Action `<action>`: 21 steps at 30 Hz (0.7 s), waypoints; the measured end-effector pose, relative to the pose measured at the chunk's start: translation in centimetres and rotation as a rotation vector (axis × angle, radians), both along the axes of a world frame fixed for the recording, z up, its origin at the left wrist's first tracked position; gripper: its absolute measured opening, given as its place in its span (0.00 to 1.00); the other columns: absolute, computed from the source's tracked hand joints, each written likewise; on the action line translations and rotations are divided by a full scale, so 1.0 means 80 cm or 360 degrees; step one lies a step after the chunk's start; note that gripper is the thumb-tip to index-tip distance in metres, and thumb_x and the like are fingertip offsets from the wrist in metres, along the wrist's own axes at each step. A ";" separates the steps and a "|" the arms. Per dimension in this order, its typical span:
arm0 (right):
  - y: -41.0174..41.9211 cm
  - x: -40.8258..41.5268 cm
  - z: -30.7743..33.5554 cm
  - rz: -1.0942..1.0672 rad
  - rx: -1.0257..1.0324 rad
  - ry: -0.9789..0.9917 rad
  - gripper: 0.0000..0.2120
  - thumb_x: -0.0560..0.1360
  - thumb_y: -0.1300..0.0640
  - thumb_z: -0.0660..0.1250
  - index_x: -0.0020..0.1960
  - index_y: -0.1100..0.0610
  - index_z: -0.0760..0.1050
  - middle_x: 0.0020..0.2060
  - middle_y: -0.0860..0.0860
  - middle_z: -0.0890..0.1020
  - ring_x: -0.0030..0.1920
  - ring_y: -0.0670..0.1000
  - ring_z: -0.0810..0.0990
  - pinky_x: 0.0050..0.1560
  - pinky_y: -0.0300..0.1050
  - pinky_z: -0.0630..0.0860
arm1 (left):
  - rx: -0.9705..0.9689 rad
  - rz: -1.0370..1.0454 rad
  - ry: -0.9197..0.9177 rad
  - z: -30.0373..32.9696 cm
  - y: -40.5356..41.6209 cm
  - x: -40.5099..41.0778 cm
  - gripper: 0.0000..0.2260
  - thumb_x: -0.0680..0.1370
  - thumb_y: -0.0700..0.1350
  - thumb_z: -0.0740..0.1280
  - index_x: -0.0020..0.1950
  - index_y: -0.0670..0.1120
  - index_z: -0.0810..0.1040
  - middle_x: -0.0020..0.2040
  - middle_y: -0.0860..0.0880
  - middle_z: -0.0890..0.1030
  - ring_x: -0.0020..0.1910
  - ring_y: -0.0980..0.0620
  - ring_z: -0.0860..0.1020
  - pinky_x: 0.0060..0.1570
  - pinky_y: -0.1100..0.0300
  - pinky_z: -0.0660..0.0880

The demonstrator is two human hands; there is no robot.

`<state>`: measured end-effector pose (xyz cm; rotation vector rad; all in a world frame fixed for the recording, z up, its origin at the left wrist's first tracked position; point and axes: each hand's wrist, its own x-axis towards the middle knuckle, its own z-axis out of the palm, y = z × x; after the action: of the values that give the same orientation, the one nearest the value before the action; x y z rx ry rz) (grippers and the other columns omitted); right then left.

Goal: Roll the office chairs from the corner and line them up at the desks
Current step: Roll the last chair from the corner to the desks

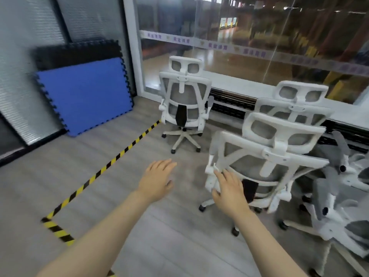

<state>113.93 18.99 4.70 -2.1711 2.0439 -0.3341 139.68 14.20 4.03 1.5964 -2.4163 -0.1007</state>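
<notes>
Your right hand point(229, 193) is stretched forward with fingers straight and spread; it holds nothing, and it lies over the left edge of the backrest of the nearest chair point(265, 162). Whether the fingers really touch the white frame, I cannot tell. Your left hand point(157, 180) is also released, palm down, fingers relaxed, above the bare grey floor point(99, 176), apart from any chair.

Just behind the nearest chair stands a second chair point(295, 104), close to the glass wall point(239, 37). A third chair point(185, 100) stands alone to the left, near the corner. On the far right more chairs point(335, 196) are crowded together, some tilted. Blue and black foam mats point(83, 96) lean on the left wall, and yellow-black tape point(111, 162) runs across the floor.
</notes>
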 end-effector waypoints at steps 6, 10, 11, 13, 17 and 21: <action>0.012 0.185 0.016 0.0350 -0.0004 -0.0127 0.28 0.78 0.50 0.61 0.76 0.53 0.60 0.76 0.55 0.59 0.77 0.56 0.55 0.76 0.51 0.51 | 0.0008 0.0450 0.0209 0.000 0.100 0.193 0.23 0.78 0.50 0.61 0.73 0.51 0.65 0.74 0.51 0.66 0.73 0.50 0.62 0.71 0.51 0.60; 0.053 0.321 0.023 0.0599 0.0014 -0.0237 0.26 0.77 0.51 0.63 0.74 0.55 0.64 0.73 0.55 0.65 0.75 0.57 0.59 0.74 0.51 0.54 | 0.0000 0.0733 0.0223 -0.001 0.199 0.321 0.22 0.78 0.51 0.62 0.72 0.52 0.68 0.72 0.53 0.67 0.71 0.51 0.65 0.69 0.52 0.60; 0.066 0.359 0.025 0.0684 0.0018 -0.0250 0.26 0.77 0.51 0.63 0.73 0.55 0.65 0.72 0.55 0.65 0.74 0.57 0.59 0.74 0.51 0.55 | -0.0008 0.0823 0.0242 0.000 0.230 0.356 0.21 0.77 0.52 0.61 0.71 0.52 0.69 0.71 0.53 0.68 0.71 0.50 0.66 0.68 0.52 0.61; 0.095 0.435 0.031 0.0852 0.0018 -0.0259 0.25 0.78 0.51 0.63 0.73 0.55 0.65 0.72 0.54 0.65 0.74 0.55 0.59 0.74 0.50 0.54 | -0.0019 0.0995 0.0296 0.001 0.294 0.421 0.20 0.77 0.51 0.61 0.69 0.52 0.71 0.71 0.53 0.69 0.70 0.50 0.67 0.66 0.54 0.62; 0.156 0.579 0.045 0.1159 0.0005 -0.0394 0.23 0.78 0.51 0.63 0.71 0.54 0.66 0.69 0.50 0.68 0.72 0.51 0.61 0.72 0.46 0.55 | 0.0015 0.1328 0.0403 0.010 0.423 0.536 0.20 0.77 0.51 0.61 0.69 0.52 0.71 0.70 0.55 0.70 0.69 0.53 0.67 0.65 0.59 0.61; 0.217 0.710 0.055 0.1449 0.0006 -0.0429 0.22 0.78 0.50 0.62 0.71 0.52 0.66 0.68 0.47 0.68 0.70 0.49 0.63 0.71 0.47 0.61 | -0.0031 0.1646 0.0452 0.026 0.549 0.632 0.26 0.72 0.58 0.56 0.67 0.49 0.73 0.68 0.51 0.73 0.68 0.50 0.70 0.66 0.59 0.62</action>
<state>170.72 36.34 9.09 -2.5852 0.7798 -0.4480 190.25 58.09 6.14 2.3881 -1.1668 -0.0992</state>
